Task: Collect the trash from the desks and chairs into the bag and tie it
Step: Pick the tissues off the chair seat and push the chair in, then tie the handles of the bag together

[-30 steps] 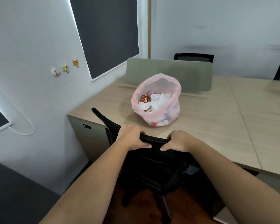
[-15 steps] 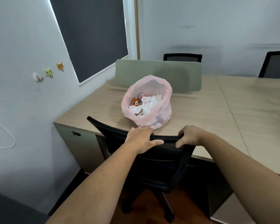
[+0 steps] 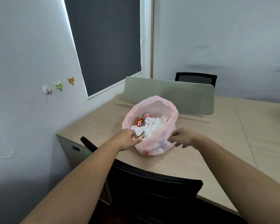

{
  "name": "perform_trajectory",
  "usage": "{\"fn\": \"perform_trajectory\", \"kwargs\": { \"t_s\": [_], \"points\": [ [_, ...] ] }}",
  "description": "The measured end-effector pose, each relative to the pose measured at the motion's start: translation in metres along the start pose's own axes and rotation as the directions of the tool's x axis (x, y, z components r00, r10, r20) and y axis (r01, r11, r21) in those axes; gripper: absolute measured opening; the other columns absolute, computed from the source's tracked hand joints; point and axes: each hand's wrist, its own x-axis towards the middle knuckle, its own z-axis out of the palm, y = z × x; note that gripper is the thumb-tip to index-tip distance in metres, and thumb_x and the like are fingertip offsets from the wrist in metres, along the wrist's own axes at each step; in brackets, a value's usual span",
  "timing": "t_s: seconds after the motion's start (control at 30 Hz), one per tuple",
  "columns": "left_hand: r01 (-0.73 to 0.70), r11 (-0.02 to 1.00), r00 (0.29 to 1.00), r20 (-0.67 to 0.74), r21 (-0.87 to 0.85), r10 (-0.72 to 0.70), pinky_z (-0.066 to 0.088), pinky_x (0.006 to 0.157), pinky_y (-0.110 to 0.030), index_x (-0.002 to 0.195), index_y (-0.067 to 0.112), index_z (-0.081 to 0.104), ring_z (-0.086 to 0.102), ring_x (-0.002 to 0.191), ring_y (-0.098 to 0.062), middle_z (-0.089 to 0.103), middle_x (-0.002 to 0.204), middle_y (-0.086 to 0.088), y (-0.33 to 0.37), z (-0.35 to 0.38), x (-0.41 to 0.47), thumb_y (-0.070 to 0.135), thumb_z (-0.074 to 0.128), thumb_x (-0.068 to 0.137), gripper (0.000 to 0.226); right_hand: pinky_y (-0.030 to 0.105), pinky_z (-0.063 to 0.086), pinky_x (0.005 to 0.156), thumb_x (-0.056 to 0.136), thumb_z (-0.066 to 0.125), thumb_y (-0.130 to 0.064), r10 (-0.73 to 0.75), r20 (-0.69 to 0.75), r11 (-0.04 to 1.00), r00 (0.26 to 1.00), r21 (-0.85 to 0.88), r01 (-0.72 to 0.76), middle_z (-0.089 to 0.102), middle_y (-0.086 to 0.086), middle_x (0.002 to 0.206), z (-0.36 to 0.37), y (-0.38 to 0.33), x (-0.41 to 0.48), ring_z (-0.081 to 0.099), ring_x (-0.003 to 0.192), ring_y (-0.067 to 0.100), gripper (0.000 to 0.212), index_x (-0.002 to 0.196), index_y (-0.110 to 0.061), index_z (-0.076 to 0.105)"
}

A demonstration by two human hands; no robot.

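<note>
Hands have left the chair [image 3: 152, 180]; left hand [image 3: 128, 139] fingers touch the bag [image 3: 152, 147] rim, grip indeterminate, right hand [image 3: 182, 137] fingers loosely curled, empty, just beside: tying likely next.

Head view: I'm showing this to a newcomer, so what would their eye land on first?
The open pink bag, full of white paper trash, sits on the desk in front of a grey divider. The left hand and right hand reach to its near edge from either side, over a black chair. Three small cat hooks dot the left wall.
</note>
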Motion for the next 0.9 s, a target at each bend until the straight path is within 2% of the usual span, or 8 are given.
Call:
{"fn": "perform_trajectory", "kwargs": {
  "t_s": [0.1, 0.23, 0.37, 0.5, 0.6, 0.67, 0.73, 0.9],
  "points": [
    [0.017, 0.998, 0.999, -0.052, 0.057, -0.014, 0.042, 0.093, -0.029, 0.106, 0.019, 0.065, 0.053, 0.112, -0.02, 0.051, 0.125, -0.004, -0.004, -0.001, 0.021, 0.041, 0.061, 0.086, 0.03, 0.027, 0.039, 0.063, 0.083, 0.056, -0.021, -0.026, -0.122, 0.996, 0.992, 0.078, 0.036, 0.054, 0.003, 0.083, -0.001, 0.007, 0.027, 0.053, 0.075, 0.018, 0.01, 0.081, -0.012, 0.06],
    [0.019, 0.993, 0.994, -0.11, 0.115, -0.006, 0.035, 0.092, -0.024, 0.114, 0.019, 0.06, 0.044, 0.123, -0.02, 0.04, 0.135, -0.003, -0.017, -0.004, 0.066, 0.037, 0.063, 0.085, 0.034, 0.027, 0.04, 0.068, 0.08, 0.06, -0.015, 0.0, -0.292, 0.982, 0.956, 0.182, 0.056, 0.059, -0.003, 0.076, -0.003, 0.012, 0.067, 0.052, 0.078, 0.016, 0.009, 0.078, -0.008, 0.065],
    [0.052, 0.978, 0.99, -0.137, 0.203, -0.024, 0.028, 0.109, -0.037, 0.12, 0.028, 0.055, 0.029, 0.136, -0.029, 0.022, 0.152, -0.008, -0.034, -0.006, 0.121, 0.04, 0.059, 0.084, 0.038, 0.027, 0.045, 0.077, 0.082, 0.062, -0.016, 0.078, -0.358, 0.967, 0.93, 0.253, 0.016, 0.062, 0.002, 0.106, -0.001, 0.01, 0.103, 0.056, 0.094, 0.02, 0.018, 0.099, -0.019, 0.068],
    [0.09, 0.969, 0.992, -0.107, 0.231, -0.067, 0.017, 0.115, -0.042, 0.126, 0.035, 0.051, 0.011, 0.144, -0.036, -0.01, 0.158, -0.015, -0.053, 0.0, 0.167, 0.04, 0.059, 0.085, 0.041, 0.028, 0.04, 0.1, 0.084, 0.063, -0.023, 0.096, -0.395, 0.983, 0.914, 0.18, -0.026, 0.035, 0.01, 0.142, -0.001, 0.008, 0.141, 0.048, 0.123, 0.022, 0.035, 0.119, -0.028, 0.063],
    [0.11, 0.973, 0.994, -0.013, 0.201, -0.109, 0.027, 0.113, -0.041, 0.132, 0.041, 0.043, 0.024, 0.141, -0.037, -0.021, 0.156, -0.015, -0.073, 0.01, 0.195, 0.044, 0.06, 0.084, 0.051, 0.029, 0.037, 0.105, 0.086, 0.061, -0.029, 0.159, -0.395, 0.983, 0.905, 0.144, -0.109, 0.022, 0.012, 0.151, 0.004, 0.009, 0.167, 0.043, 0.13, 0.024, 0.044, 0.129, -0.033, 0.056],
    [0.086, 0.981, 0.994, 0.045, 0.174, -0.095, 0.038, 0.108, -0.039, 0.135, 0.041, 0.039, 0.036, 0.136, -0.032, -0.012, 0.158, -0.016, -0.085, 0.018, 0.212, 0.045, 0.06, 0.083, 0.056, 0.029, 0.036, 0.106, 0.086, 0.061, -0.032, 0.206, -0.383, 0.976, 0.901, 0.146, -0.161, 0.017, 0.012, 0.153, 0.011, 0.011, 0.18, 0.047, 0.128, 0.025, 0.049, 0.134, -0.033, 0.051],
    [0.068, 0.993, 0.996, 0.047, 0.099, -0.073, 0.039, 0.106, -0.038, 0.138, 0.036, 0.038, 0.034, 0.138, -0.028, 0.009, 0.158, -0.014, -0.092, 0.024, 0.22, 0.039, 0.064, 0.083, 0.061, 0.03, 0.036, 0.107, 0.087, 0.061, -0.029, 0.229, -0.393, 0.972, 0.891, 0.137, -0.189, 0.023, 0.01, 0.153, 0.016, 0.012, 0.185, 0.048, 0.127, 0.026, 0.052, 0.138, -0.029, 0.047],
    [-0.049, 0.987, 0.998, -0.048, -0.15, 0.042, 0.041, 0.101, -0.03, 0.133, 0.018, 0.052, 0.054, 0.118, -0.025, 0.056, 0.133, -0.006, -0.093, 0.035, 0.231, 0.004, 0.057, 0.083, 0.051, 0.028, 0.035, 0.109, 0.084, 0.047, 0.004, 0.288, -0.526, 0.953, 0.8, 0.241, -0.184, 0.049, 0.005, 0.143, 0.015, 0.017, 0.188, 0.048, 0.129, 0.023, 0.053, 0.134, -0.012, 0.052]
  ]
}}
